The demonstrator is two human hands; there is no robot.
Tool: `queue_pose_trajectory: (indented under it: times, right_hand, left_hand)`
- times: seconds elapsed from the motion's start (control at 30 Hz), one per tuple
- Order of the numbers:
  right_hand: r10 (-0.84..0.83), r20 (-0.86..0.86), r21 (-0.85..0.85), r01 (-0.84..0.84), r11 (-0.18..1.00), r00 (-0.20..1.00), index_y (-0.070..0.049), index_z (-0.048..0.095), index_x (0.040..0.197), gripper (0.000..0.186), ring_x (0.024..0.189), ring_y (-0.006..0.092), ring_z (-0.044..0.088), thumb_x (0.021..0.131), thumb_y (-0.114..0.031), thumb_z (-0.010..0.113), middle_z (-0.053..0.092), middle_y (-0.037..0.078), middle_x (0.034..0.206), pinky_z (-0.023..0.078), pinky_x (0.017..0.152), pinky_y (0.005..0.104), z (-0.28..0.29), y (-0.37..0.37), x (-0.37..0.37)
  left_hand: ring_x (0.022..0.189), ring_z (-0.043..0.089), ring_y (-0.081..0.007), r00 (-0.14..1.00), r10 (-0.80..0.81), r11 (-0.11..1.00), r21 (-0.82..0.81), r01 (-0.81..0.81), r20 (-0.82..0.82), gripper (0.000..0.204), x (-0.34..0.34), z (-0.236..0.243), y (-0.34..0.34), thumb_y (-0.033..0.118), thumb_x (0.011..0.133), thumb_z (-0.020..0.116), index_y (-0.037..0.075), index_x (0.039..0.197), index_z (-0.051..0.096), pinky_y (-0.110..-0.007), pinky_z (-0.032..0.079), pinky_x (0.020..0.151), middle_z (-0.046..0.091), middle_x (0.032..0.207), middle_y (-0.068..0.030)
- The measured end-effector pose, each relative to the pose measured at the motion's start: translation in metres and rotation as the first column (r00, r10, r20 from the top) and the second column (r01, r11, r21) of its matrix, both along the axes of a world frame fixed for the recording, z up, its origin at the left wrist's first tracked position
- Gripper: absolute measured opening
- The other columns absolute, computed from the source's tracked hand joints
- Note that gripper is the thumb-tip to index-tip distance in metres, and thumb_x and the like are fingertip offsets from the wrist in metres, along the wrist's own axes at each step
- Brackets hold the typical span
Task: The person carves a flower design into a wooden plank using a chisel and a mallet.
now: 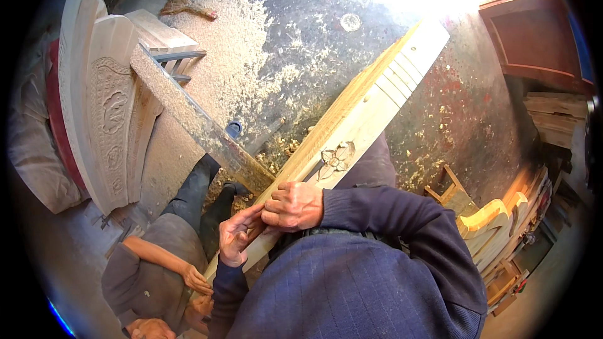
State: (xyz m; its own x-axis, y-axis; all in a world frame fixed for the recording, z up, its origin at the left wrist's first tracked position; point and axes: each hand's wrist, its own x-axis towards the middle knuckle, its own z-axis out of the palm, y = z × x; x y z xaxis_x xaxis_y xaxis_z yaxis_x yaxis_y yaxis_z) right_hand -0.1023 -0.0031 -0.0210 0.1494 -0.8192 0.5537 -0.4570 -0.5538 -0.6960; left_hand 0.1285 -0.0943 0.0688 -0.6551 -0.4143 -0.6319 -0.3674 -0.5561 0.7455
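Observation:
A long pale wooden beam [364, 127] slants across in front of me, from the lower left up to the far right. It bears a carved four-petal flower [336, 160] on its face and several cross grooves toward the far end. My right hand [293, 206] is closed in a fist over the beam, just below the flower. Against it, my left hand [237, 236] has its fingers bent and drawn together. What either hand grips is hidden by the fingers; a small brownish strip shows between them.
A co-worker [157, 257] sits at lower left, hands near the beam's lower end. A narrow plank bench [201, 119] meets the beam. Carved wooden panels [110, 113] stand left; sawdust [232, 44] covers the floor. Curved wooden parts [496, 226] and a reddish-brown cabinet [534, 37] are at right.

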Motion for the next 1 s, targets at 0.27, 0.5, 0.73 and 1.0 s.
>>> queue_pose_trajectory:
  times: [0.27,0.5,0.73,1.0]
  right_hand:
    - [-0.079,-0.162,-0.223,0.042,0.974,0.984,-0.009,0.058,0.085,0.019,0.069,0.0190,0.065,0.087,-0.025,0.068,0.060,0.003,0.079,0.051,0.063,0.0353,0.011,0.004,-0.003]
    - [0.062,-0.083,-0.165,-0.075,0.984,0.995,-0.009,0.058,0.087,0.030,0.072,0.0205,0.066,0.092,-0.035,0.072,0.059,0.004,0.081,0.051,0.065,0.0376,0.008,0.004,0.013]
    - [0.131,-0.016,-0.116,-0.132,0.984,0.991,-0.009,0.059,0.087,0.034,0.074,0.0233,0.068,0.092,-0.038,0.075,0.061,0.005,0.081,0.054,0.067,0.0401,0.007,0.009,0.019]
    - [0.176,0.023,-0.117,-0.172,0.978,0.984,-0.010,0.059,0.087,0.034,0.072,0.0247,0.068,0.094,-0.038,0.076,0.062,0.005,0.080,0.055,0.066,0.0408,0.010,0.011,0.020]
  left_hand:
    - [0.121,0.072,-0.0254,0.999,0.040,0.998,0.046,-0.041,0.033,0.111,-0.005,0.019,0.009,0.074,0.090,0.078,-0.015,0.152,0.053,-0.037,0.056,0.107,0.070,0.138,-0.0269]
    - [0.144,0.060,-0.0353,0.992,0.126,0.991,-0.040,-0.125,0.018,0.121,0.006,0.039,0.037,0.077,0.088,0.078,-0.017,0.157,0.044,-0.049,0.048,0.122,0.058,0.153,-0.0297]
    - [0.150,0.053,-0.0394,0.981,0.190,0.981,0.035,-0.189,-0.032,0.123,0.023,0.034,0.050,0.075,0.087,0.081,-0.018,0.158,0.042,-0.051,0.044,0.125,0.050,0.161,-0.0323]
    - [0.151,0.053,-0.0400,0.975,0.214,0.977,0.036,-0.212,-0.067,0.122,0.023,0.042,0.063,0.072,0.089,0.081,-0.019,0.159,0.039,-0.051,0.041,0.128,0.050,0.161,-0.0326]
